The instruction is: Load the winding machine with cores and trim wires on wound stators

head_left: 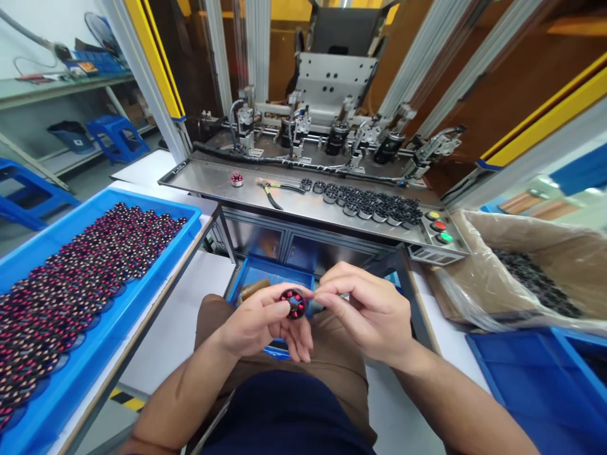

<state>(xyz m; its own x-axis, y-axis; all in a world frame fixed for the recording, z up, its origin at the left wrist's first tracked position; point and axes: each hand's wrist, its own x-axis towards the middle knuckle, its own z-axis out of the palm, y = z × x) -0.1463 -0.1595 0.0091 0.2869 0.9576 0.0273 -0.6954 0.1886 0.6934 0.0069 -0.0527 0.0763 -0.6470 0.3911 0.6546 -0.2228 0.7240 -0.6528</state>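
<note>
My left hand [253,319] is closed on a small round motor stator [293,304], black with red windings, its face turned up toward me. Thumb and forefinger of my right hand [370,309] pinch together just right of the stator's rim; whatever lies between them is too small to make out. Both hands are above my lap, in front of the machine's metal ledge [213,183]. On that ledge lie another red-wound stator [236,181], a pair of cutters with black and yellow-green handles [272,189], and several black round parts [374,205].
To the left, a blue tray [190,218] holds many red-and-black stators. A plastic-lined carton [478,253] with dark parts and a blue crate [507,363] stand at right. Coloured push buttons [440,225] sit at the ledge's right end, below machine fixtures [336,136].
</note>
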